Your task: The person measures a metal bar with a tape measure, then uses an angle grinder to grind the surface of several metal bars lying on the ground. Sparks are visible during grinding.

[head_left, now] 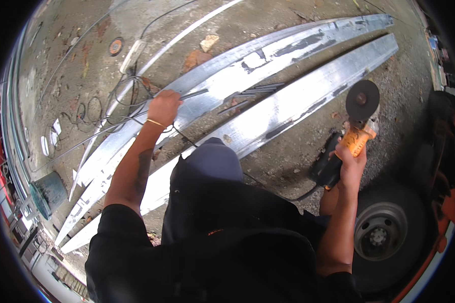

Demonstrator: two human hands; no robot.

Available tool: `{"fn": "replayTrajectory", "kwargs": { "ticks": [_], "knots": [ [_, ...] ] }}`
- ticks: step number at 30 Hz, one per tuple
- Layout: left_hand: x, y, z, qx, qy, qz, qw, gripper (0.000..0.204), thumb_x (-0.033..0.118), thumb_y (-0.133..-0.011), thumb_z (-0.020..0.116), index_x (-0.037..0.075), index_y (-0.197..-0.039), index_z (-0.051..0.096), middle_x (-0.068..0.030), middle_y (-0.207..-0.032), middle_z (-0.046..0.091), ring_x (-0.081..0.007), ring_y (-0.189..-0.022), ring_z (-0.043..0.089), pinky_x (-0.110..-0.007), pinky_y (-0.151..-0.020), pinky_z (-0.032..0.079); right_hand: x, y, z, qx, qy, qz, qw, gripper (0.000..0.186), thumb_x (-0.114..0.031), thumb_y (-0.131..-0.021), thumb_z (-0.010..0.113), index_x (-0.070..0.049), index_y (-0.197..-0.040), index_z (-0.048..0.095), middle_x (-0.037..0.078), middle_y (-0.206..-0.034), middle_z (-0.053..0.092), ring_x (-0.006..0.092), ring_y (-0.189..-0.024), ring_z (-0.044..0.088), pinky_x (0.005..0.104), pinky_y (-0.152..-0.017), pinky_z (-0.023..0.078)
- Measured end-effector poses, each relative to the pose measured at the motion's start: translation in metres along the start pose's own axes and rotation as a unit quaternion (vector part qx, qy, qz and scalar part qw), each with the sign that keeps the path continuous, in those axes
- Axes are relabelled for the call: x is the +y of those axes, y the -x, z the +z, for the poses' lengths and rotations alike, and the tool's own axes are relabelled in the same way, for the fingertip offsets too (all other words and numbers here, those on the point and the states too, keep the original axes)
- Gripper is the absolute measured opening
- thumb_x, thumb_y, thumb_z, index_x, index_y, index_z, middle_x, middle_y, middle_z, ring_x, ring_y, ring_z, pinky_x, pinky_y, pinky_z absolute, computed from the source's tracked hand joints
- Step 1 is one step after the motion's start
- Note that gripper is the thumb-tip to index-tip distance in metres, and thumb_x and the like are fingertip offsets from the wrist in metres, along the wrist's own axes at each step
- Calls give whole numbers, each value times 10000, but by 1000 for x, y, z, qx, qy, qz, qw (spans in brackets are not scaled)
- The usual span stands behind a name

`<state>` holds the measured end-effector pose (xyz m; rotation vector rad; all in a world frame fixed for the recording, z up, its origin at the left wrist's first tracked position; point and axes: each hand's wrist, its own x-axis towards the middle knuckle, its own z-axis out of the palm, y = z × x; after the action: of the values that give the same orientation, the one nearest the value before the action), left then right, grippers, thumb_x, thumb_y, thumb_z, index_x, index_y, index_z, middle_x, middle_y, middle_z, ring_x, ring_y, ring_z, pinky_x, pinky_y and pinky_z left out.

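Observation:
My right hand [350, 164] grips an orange and black angle grinder [356, 141], raised off to the right of my body. Its dark cutting disc [363, 101] points away from me and touches nothing. A cord trails from the tool toward my legs. Over the farther of two long silvery metal beams [283, 50], my left hand [164, 107] is closed on a thin grey metal rod [194, 94]. One end of the rod sticks out just right of my fist; the rest runs off to the lower left. The nearer beam [298, 96] lies between my legs and the farther one.
Several short dark bars [258, 91] lie between the beams. Beyond my left hand are tangled cables, a white power strip [133, 56], a loose disc [116, 47] and a stone [209, 42]. A green bucket [48, 194] stands at left, a vehicle wheel [381, 232] at lower right.

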<state>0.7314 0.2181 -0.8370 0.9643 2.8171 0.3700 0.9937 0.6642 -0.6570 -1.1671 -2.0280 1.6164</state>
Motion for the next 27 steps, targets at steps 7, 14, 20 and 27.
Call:
{"fn": "replayTrajectory", "kwargs": {
  "ticks": [7, 14, 20, 27],
  "knots": [
    [19, -46, 21, 47, 39, 35, 997, 162, 223, -901, 769, 80, -901, 692, -91, -897, 665, -319, -963, 678, -457, -835, 558, -1, 5, -5, -11, -4, 33, 999, 465, -17, -840, 720, 37, -1281, 583, 83, -981, 660, 170, -770, 667, 307, -696, 567],
    [53, -59, 32, 73, 94, 31, 992, 157, 223, -920, 758, 81, -952, 699, -107, -980, 672, -345, -1011, 663, -470, -855, 556, 6, 6, -3, 1, 10, 36, 999, 479, -7, -827, 717, 29, -1287, 588, 85, -999, 649, 173, -789, 659, 306, -700, 565],
    [38, -17, 10, 53, 103, -32, 993, 186, 191, -870, 795, 68, -952, 682, -115, -997, 646, -361, -1000, 647, -475, -879, 544, -15, 7, 11, -7, -18, 38, 999, 498, 12, -806, 707, 10, -1292, 595, 57, -971, 645, 159, -786, 646, 306, -704, 550],
    [24, -7, 21, 56, 89, 14, 994, 187, 136, -870, 766, 45, -1023, 707, -142, -1012, 672, -371, -1015, 657, -487, -869, 537, 1, 3, -12, 1, -17, 15, 1000, 408, -48, -852, 717, -26, -1238, 586, 53, -940, 647, 164, -715, 671, 307, -657, 578]
  ]
}}
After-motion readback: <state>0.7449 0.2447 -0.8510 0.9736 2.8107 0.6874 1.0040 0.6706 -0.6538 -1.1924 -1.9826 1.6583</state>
